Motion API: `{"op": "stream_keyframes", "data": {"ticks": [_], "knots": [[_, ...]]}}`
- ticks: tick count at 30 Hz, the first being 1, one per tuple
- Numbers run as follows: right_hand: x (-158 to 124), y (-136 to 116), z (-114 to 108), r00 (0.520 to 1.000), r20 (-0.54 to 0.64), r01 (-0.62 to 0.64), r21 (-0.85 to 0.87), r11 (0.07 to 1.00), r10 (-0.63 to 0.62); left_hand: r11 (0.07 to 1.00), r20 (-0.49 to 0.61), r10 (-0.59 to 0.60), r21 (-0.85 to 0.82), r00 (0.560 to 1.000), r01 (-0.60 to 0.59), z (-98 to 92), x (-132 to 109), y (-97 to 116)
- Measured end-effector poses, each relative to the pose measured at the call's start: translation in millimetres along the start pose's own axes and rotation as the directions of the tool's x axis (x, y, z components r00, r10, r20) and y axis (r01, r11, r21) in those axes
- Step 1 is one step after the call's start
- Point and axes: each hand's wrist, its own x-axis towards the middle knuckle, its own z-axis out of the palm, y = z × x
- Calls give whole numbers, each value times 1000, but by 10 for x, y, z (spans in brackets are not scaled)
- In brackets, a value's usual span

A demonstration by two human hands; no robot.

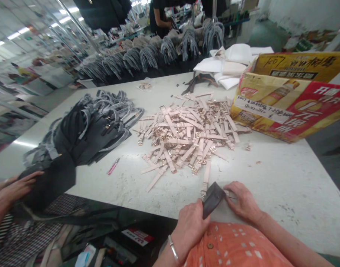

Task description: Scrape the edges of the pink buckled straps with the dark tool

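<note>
My left hand (pixel 190 231), with a metal bangle on its wrist, grips a small black leather piece (pixel 213 200) at the near table edge. My right hand (pixel 243 202) presses its fingertips against the other end of that piece, where something thin and pale shows. A pale pink strap with a gold buckle (pixel 205 176) lies just above the piece and may touch it. Behind it spreads a heap of similar straps (pixel 186 133). At the far left, a co-worker's hand (pixel 19 187) rests on a black handbag (pixel 51 181), apart from my hands.
A white worktable (pixel 270 181) carries a pile of black handbags (pixel 89 129), a pink marker-like tool (pixel 113 166), and a large printed cardboard box (pixel 286 100) at right. White sheets (pixel 225 65) lie behind. Rows of bags and another person stand beyond.
</note>
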Motion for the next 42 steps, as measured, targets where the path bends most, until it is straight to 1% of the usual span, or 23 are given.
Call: {"op": "stream_keyframes", "data": {"ticks": [3,7,12,16,21,25,27,30,34,36,39,42], "knots": [[-13,11,22,1000,-19,7,-13,1000,-7,1000,-23,-22,-13,999,22,-26,83,63],[-39,10,40,998,-66,-5,-28,1000,3,999,-8,-44,-17,999,44,-47,124,109],[-49,-6,22,997,-69,-21,19,1000,22,1000,-11,-17,1,1000,17,2,11,51],[-60,33,32,995,-75,-56,73,996,62,999,26,25,34,999,-26,36,-51,41],[-80,99,86,989,-103,-89,127,988,102,999,1,10,42,1000,-10,26,48,179],[-85,137,127,980,-139,-125,131,983,143,1000,-48,9,25,999,-7,-6,136,257],[-86,145,139,975,-159,-136,122,983,155,1000,-65,-15,6,998,15,-25,161,257],[-86,138,144,976,-168,-123,101,987,139,998,-72,-53,-22,996,52,-43,154,212],[-87,121,147,980,-174,-88,61,994,98,999,-34,-48,-5,998,47,-10,53,125],[-86,122,153,980,-172,-88,57,995,96,999,-13,-38,13,999,38,23,2,105],[-78,130,164,979,-163,-110,67,992,120,999,3,-32,18,999,32,50,-2,134],[-63,137,172,972,-172,-150,86,985,163,999,-9,-40,-3,999,40,34,85,198]]}}
